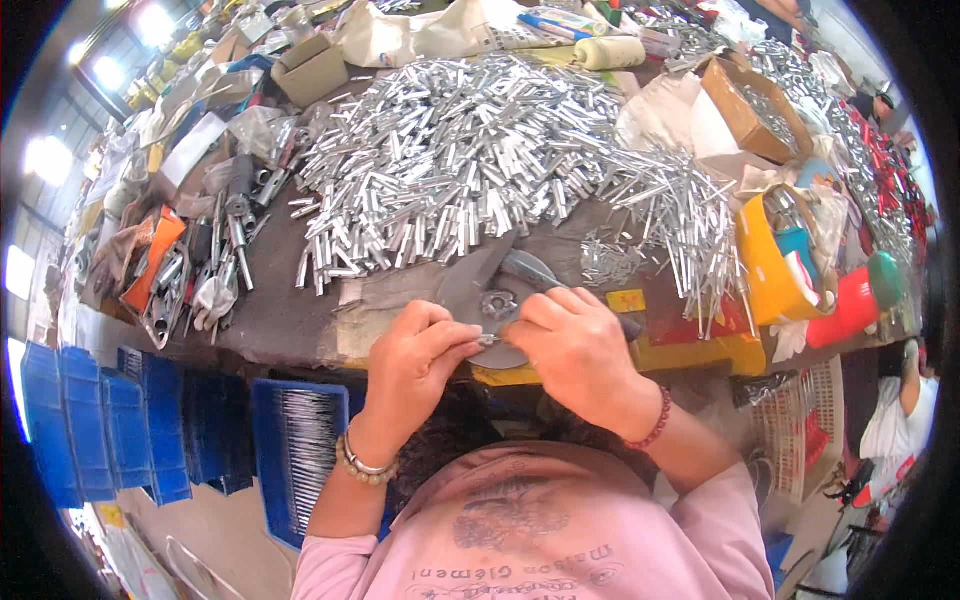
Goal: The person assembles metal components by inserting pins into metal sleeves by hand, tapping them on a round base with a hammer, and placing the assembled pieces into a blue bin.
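My left hand [425, 345] pinches a small silvery metal piece [488, 340] between thumb and fingertips at the near edge of the bench. Close beside it, my right hand [572, 338] is closed, its fingertips bunched near the same piece; whatever they hold is hidden. Both hands are over a dark grey fixture with a curved arm [466, 287] and a round metal hub [498, 303]. Beyond them spreads a big heap of short silvery metal tubes [460, 150]. Longer thin rods [690, 225] and a small pile of tiny metal parts [612, 262] lie to the right.
Pliers and other hand tools [235, 230] crowd the left of the bench. To the right stand a yellow container [770, 260], a red bottle with a green end [850, 305] and a cardboard box [750, 105]. Below left, a blue bin [265, 430] holds rows of metal rods.
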